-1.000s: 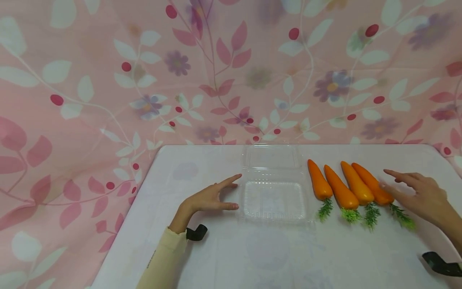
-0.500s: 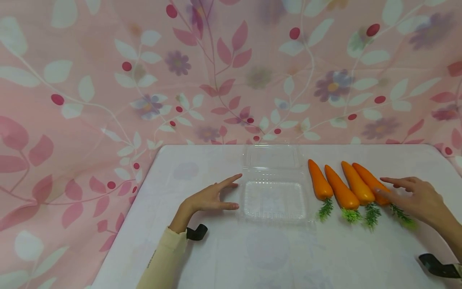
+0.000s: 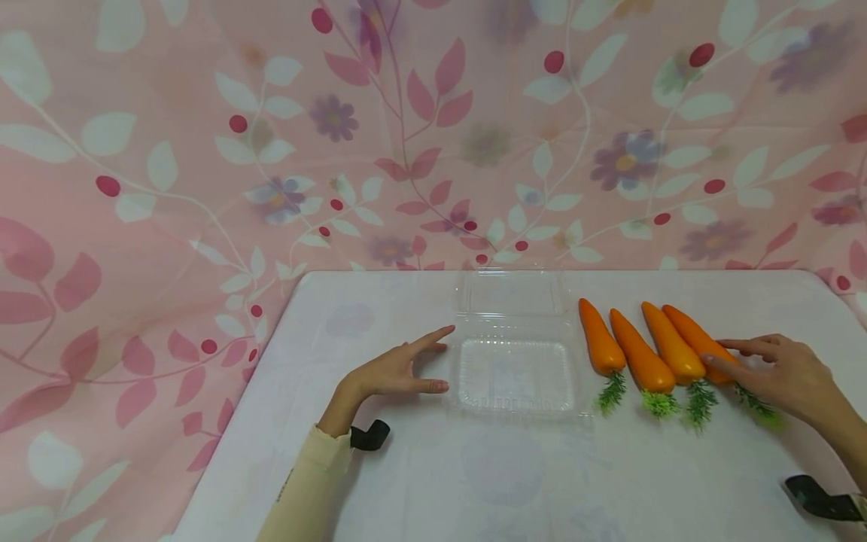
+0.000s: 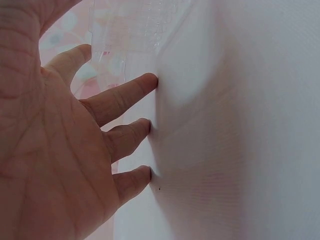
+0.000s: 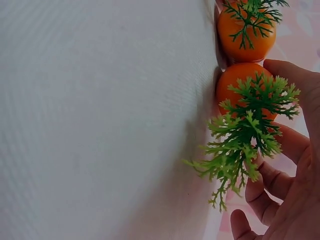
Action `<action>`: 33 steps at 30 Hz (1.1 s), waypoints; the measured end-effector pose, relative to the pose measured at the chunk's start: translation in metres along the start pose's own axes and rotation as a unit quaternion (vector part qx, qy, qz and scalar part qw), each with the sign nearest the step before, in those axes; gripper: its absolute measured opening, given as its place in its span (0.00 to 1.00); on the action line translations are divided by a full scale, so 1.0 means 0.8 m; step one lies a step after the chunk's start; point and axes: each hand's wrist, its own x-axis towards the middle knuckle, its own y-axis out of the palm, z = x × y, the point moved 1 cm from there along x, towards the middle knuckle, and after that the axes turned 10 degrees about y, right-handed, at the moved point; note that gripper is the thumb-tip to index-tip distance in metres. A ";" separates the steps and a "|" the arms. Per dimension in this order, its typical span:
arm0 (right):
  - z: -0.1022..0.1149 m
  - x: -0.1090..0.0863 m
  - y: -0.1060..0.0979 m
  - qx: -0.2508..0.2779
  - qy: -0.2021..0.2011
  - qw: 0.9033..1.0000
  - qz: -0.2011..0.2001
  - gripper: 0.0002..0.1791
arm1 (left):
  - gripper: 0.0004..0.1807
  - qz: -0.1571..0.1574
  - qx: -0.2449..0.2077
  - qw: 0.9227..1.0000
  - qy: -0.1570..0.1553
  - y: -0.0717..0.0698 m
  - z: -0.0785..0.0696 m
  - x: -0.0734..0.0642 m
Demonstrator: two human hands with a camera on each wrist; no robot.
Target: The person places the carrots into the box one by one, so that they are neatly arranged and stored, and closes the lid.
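Observation:
My left hand [image 3: 387,373] rests at the left side of a clear plastic clamshell box [image 3: 516,374], its thumb and fingers spread; the left wrist view shows the fingertips [image 4: 142,125] down on the table. The box lies with its lid [image 3: 511,293] laid back. At the right, several orange carrots with green tops lie side by side. My right hand [image 3: 789,376] holds the rightmost carrot [image 3: 692,333] near its thick end, thumb on one side and fingers on the other. In the right wrist view, leafy green [image 5: 252,120] partly hides that carrot's end and some fingers.
The other carrots, a left one [image 3: 599,342], a middle one [image 3: 640,354] and a lighter one [image 3: 670,342], lie between the box and my right hand. A white-covered table [image 3: 406,482] meets a pink floral cloth backdrop [image 3: 433,135] behind.
My right hand has moved left from beside the rightmost carrot and closed its thumb and fingers about it. The left hand, the box and the carrots stay where they were.

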 end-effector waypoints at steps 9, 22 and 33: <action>-0.005 0.002 -0.001 -0.012 0.021 1.000 0.006 0.39 | 0.53 -0.002 0.000 1.000 0.008 -0.002 -0.001 -0.002; -0.017 0.006 -0.008 -0.020 0.044 0.999 0.017 0.40 | 0.53 -0.002 -0.002 1.000 0.010 -0.002 0.000 -0.001; -0.025 0.011 -0.016 -0.016 0.056 0.998 0.021 0.41 | 0.51 -0.005 -0.014 1.000 0.011 -0.003 -0.003 -0.002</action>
